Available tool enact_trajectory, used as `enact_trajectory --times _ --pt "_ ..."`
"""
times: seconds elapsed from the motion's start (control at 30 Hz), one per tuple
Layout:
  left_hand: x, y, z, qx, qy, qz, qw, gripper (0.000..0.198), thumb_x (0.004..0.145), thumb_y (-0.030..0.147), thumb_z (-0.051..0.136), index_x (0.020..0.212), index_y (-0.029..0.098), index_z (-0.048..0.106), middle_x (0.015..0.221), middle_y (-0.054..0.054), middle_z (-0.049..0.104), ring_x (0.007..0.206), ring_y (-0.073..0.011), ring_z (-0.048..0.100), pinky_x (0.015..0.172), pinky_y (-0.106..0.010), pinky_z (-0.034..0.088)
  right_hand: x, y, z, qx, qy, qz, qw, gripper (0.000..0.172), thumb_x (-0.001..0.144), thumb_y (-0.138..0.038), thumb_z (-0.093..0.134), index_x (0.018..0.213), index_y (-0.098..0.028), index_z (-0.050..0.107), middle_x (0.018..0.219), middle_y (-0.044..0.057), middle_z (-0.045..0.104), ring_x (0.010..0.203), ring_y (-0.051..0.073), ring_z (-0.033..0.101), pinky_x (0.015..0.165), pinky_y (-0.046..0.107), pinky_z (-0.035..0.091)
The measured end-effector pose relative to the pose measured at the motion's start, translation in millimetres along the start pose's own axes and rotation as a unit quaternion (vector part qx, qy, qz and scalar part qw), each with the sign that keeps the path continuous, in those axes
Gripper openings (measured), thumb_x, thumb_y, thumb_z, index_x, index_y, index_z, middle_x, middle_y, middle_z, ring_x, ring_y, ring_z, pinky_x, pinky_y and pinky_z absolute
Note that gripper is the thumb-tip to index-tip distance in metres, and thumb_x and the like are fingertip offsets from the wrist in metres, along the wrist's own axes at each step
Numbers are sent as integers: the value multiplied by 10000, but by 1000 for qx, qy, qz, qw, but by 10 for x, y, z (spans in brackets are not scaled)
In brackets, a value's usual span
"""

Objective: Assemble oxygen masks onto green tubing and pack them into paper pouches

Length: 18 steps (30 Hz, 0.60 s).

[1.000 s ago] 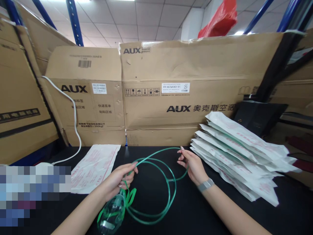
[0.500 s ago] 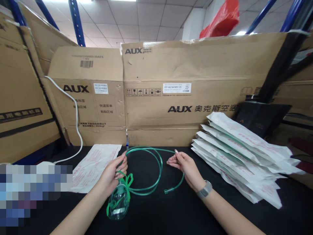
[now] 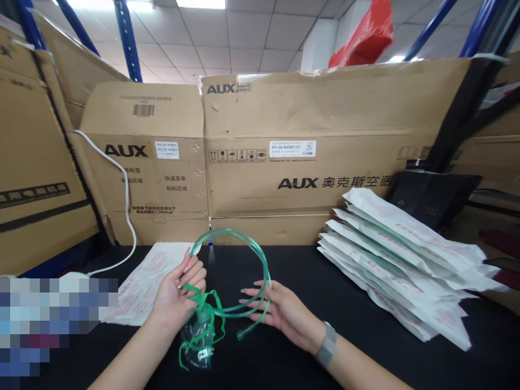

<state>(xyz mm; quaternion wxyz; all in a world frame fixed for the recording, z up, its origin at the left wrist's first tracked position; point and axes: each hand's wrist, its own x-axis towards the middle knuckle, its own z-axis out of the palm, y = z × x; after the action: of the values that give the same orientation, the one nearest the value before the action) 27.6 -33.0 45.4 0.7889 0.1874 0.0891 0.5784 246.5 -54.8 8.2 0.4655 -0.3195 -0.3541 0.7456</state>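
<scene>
My left hand (image 3: 179, 287) is closed on the loops of green oxygen tubing (image 3: 265, 260), pinching them at the coil's left side. Below that hand hangs a clear oxygen mask (image 3: 197, 341) with a green elastic strap (image 3: 221, 303). At the coil's right side, my right hand (image 3: 288, 314) holds the tubing between thumb and fingers, its fingers fairly straight and spread. The tube's free end, with a connector (image 3: 240, 336), points down and left beneath the right hand. A flat white printed pouch (image 3: 138, 281) lies behind my left forearm.
A stack of white printed pouches (image 3: 398, 265) leans on the right of the black table (image 3: 284, 363). Cardboard panels (image 3: 325, 114) stand along the back. A white cable (image 3: 128, 195) runs down at left, near a blurred-out area. A black bag (image 3: 439, 197) sits behind the stack.
My right hand has moved left and down, bringing the tubing's end section against the coil. The loops now stand higher and rounder. My left hand has shifted slightly left; the mask has turned a little.
</scene>
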Motion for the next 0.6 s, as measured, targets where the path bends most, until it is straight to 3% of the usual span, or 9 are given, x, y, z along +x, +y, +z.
enact_trajectory --times 0.17,0.23,0.43,0.6 --pt "56 -95 -63 9 125 19 992 353 914 201 288 565 171 331 443 77 268 309 -23 285 296 -134 227 -104 90 178 -12 -121 38 992 377 741 -274 620 1063 -185 445 1126 127 554 1045 265 538 815 465 436" --pt "77 -129 -91 19 164 13 986 343 912 188 289 571 172 329 454 78 263 304 -20 274 294 -133 224 -134 74 213 -13 -143 47 989 396 736 -244 628 1086 -205 447 1159 109 530 1090 264 498 824 471 428" --pt "99 -364 -159 37 226 -3 973 296 905 126 259 629 172 358 494 53 337 346 -35 339 341 -129 293 -121 43 211 20 -92 27 995 483 800 -379 538 1231 -305 333 1185 78 501 1075 220 498 785 415 451" --pt "84 -586 -154 66 244 -33 967 272 887 99 289 645 158 399 505 33 380 373 -47 362 377 -141 331 -104 159 266 22 -51 68 996 581 777 -444 540 1275 -343 256 1192 66 497 867 186 597 699 383 489"
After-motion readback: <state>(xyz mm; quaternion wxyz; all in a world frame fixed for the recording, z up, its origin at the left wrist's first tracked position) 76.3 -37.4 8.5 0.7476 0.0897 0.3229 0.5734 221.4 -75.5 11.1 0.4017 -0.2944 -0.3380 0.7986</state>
